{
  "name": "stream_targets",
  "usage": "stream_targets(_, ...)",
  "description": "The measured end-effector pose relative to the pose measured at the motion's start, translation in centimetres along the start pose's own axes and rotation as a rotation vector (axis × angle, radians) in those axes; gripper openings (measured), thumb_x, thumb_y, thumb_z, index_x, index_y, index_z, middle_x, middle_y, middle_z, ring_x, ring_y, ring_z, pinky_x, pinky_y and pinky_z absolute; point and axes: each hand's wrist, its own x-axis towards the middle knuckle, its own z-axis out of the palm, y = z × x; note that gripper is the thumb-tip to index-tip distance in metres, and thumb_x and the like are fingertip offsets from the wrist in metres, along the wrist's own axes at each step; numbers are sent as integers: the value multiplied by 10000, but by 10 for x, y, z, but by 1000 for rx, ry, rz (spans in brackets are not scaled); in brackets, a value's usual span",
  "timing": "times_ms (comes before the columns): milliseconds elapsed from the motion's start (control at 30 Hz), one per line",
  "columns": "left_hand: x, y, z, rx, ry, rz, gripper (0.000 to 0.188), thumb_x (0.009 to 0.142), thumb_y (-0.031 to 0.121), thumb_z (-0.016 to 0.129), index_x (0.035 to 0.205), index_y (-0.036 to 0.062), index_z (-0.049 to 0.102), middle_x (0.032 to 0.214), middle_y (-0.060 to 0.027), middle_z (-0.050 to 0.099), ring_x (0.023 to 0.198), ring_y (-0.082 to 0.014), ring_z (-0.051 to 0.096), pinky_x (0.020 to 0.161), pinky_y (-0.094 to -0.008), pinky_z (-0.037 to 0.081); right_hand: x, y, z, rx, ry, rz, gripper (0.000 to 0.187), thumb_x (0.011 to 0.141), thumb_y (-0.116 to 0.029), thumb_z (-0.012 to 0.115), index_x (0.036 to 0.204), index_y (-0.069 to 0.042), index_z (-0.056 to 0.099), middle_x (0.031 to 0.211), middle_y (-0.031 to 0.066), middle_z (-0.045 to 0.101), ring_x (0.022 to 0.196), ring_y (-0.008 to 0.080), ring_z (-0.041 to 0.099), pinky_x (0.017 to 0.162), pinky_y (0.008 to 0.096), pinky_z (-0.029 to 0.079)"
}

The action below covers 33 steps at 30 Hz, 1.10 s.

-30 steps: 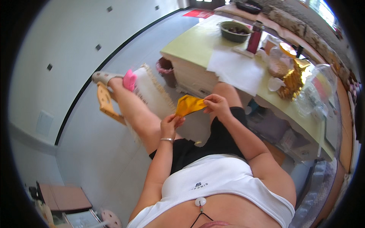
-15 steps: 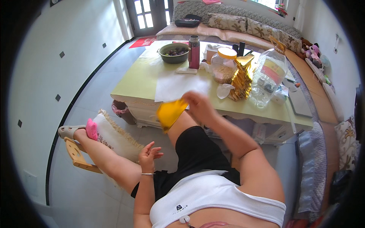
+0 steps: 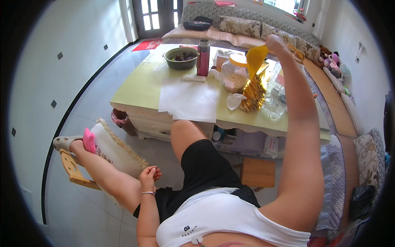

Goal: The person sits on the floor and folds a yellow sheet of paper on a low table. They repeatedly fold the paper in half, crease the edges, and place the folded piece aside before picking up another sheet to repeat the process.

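Note:
My right hand [image 3: 276, 44] is raised at the end of my stretched arm over the far right of the table. Its fingers grip a corner of a gold foil piece [image 3: 256, 59], which hangs down on the left. Just under it a pile of shiny gold foil pieces [image 3: 255, 94] lies beside a clear jar [image 3: 233, 78] with an orange lid. My left hand [image 3: 149, 177] rests near my left thigh, its fingers curled in and nothing visible in them. A white sheet of paper [image 3: 188, 98] lies at the table's front edge.
On the table [image 3: 138, 88] stand a green basket of dark fruit [image 3: 181, 58], a maroon flask [image 3: 203, 58] and a large clear plastic bottle [image 3: 275, 99], partly behind my forearm. Crumpled white tissue [image 3: 235, 101] lies near the jar. A wooden stool [image 3: 257, 172] is below, a cushion [image 3: 117, 150] beside my leg.
My right hand has swung up and away to the right, from above my knee to over the gold pile, carrying the foil piece. My left hand's fingers have curled in.

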Motion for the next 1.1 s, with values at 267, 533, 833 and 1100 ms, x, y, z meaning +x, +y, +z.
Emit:
stream_targets(267,2,-9,-1,88,-58,-48,138,965,111,589,1040,28,670,888,-92,720,686,-171,695,599,-264,551,10,7,60,-193,-122,137,322,933,-124,545,1215,-88,697,1334,160,618,1227,355,601,934,565,516)
stream_targets(533,2,-13,-3,150,-81,-51,157,962,135,604,1047,21,670,890,-96,715,698,-168,693,601,-265,546,5,9,100,-202,-55,28,306,951,-97,469,1151,-55,697,1243,214,645,1163,369,630,929,480,536)
stream_targets(833,20,33,16,234,-56,73,164,965,120,595,1048,2,673,903,-82,705,717,-136,667,631,-249,522,-58,-85,60,53,259,-403,255,925,-125,537,1129,-130,690,1054,156,699,940,305,700,808,438,551)
stream_targets(1100,55,101,66,360,-154,399,150,921,70,645,1034,-16,691,901,-67,708,730,-118,672,680,-248,547,-250,-156,129,143,-560,-907,922,769,-351,800,1495,-21,336,1507,250,386,1413,386,355,1144,425,351)
